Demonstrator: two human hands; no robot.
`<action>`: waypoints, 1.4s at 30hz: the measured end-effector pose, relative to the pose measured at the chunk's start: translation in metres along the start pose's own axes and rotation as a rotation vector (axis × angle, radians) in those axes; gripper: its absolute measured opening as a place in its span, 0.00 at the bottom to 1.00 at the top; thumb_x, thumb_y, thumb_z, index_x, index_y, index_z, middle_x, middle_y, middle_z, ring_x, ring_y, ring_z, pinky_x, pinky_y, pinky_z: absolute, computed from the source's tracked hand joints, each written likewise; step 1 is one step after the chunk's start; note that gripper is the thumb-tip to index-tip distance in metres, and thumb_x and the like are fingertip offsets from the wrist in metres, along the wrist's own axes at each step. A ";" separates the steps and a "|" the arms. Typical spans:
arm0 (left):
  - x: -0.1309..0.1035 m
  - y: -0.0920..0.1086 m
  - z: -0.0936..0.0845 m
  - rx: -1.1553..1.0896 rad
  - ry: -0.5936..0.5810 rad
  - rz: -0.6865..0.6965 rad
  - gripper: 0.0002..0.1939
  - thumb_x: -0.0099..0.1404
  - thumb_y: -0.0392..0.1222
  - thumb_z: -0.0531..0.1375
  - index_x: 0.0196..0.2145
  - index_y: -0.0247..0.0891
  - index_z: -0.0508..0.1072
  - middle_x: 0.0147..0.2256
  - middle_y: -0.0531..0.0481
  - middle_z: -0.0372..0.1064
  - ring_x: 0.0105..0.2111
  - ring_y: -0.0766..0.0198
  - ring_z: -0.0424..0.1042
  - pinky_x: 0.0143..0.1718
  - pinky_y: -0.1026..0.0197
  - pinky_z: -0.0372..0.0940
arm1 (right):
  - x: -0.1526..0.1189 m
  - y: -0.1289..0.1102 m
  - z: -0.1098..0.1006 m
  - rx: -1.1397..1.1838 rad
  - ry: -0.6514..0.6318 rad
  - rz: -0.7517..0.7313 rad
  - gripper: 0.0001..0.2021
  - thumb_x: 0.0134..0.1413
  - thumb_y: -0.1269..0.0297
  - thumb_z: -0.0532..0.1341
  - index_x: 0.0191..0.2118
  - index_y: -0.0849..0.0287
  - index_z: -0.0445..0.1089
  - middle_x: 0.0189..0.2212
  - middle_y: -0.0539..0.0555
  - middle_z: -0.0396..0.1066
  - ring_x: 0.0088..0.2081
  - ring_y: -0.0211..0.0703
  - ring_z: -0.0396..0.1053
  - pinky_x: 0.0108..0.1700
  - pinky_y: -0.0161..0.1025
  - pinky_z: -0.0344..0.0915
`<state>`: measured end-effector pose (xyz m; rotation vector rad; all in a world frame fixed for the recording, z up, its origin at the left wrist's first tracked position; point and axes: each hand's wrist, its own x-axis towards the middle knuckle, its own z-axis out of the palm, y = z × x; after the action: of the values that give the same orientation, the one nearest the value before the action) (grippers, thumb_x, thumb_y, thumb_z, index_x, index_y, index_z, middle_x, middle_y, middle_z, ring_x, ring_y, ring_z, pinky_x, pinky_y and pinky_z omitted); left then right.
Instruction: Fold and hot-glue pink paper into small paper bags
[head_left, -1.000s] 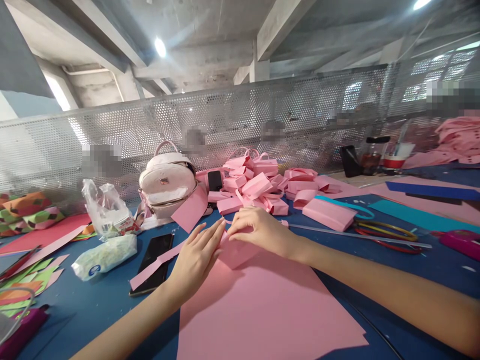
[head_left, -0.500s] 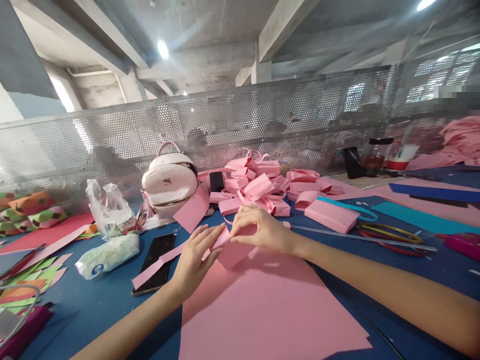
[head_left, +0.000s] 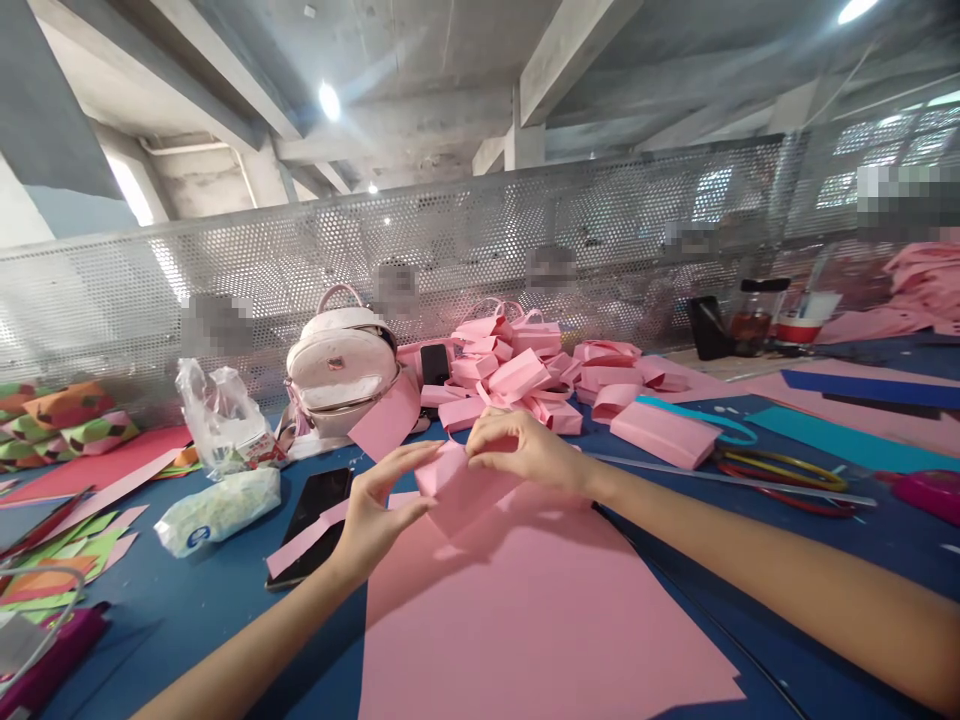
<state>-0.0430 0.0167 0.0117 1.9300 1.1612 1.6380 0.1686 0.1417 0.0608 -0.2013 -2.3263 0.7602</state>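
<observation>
The left hand [head_left: 379, 505] had its thumb and fingers around the left end of a small folded pink paper box [head_left: 450, 487], while the right hand [head_left: 521, 452] pinched its upper right edge between thumb and fingertips. Both were gripping, and the box was tilted between them over the far part of a large pink sheet [head_left: 532, 625], which spread from five to seven o'clock on the blue table [head_left: 180, 610].

Taking the box as the dial's centre, with twelve away from the person, a dark phone [head_left: 324, 505] lay at nine, a pink strip [head_left: 304, 542] across it. Beyond it in the same direction was a crumpled packet [head_left: 217, 510]; a clear plastic bag [head_left: 221, 425] stood at ten.

A pale backpack [head_left: 341, 360] sat upright near eleven. At one rose a heap of pink paper pieces [head_left: 517, 372] (quite a jumble, some with looped handles). Another pink box [head_left: 664, 433] rested nearer three, beside yellow and red loops [head_left: 787, 468]. A perforated metal screen [head_left: 465, 240] ran behind everything.
</observation>
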 end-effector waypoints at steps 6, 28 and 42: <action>0.003 -0.006 0.002 -0.187 -0.116 -0.090 0.41 0.53 0.59 0.73 0.62 0.45 0.70 0.63 0.39 0.67 0.64 0.44 0.65 0.64 0.46 0.61 | 0.001 0.005 0.002 0.052 -0.053 0.000 0.09 0.57 0.58 0.69 0.32 0.58 0.81 0.31 0.53 0.78 0.38 0.44 0.71 0.44 0.43 0.68; 0.001 0.000 0.003 -0.303 -0.221 -0.208 0.26 0.67 0.61 0.62 0.55 0.44 0.72 0.53 0.44 0.71 0.51 0.54 0.70 0.47 0.61 0.67 | -0.003 -0.010 0.006 0.038 -0.089 0.013 0.07 0.58 0.59 0.68 0.34 0.57 0.79 0.33 0.52 0.75 0.40 0.46 0.69 0.47 0.43 0.63; -0.007 0.004 0.007 0.067 0.155 -0.060 0.14 0.69 0.45 0.65 0.51 0.48 0.78 0.53 0.49 0.76 0.56 0.56 0.72 0.59 0.57 0.63 | -0.005 -0.016 0.014 0.037 0.132 0.060 0.04 0.54 0.66 0.70 0.30 0.58 0.76 0.30 0.50 0.74 0.36 0.43 0.68 0.47 0.42 0.61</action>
<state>-0.0355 0.0107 0.0085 1.8151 1.3359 1.7633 0.1644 0.1203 0.0579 -0.2970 -2.1885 0.7946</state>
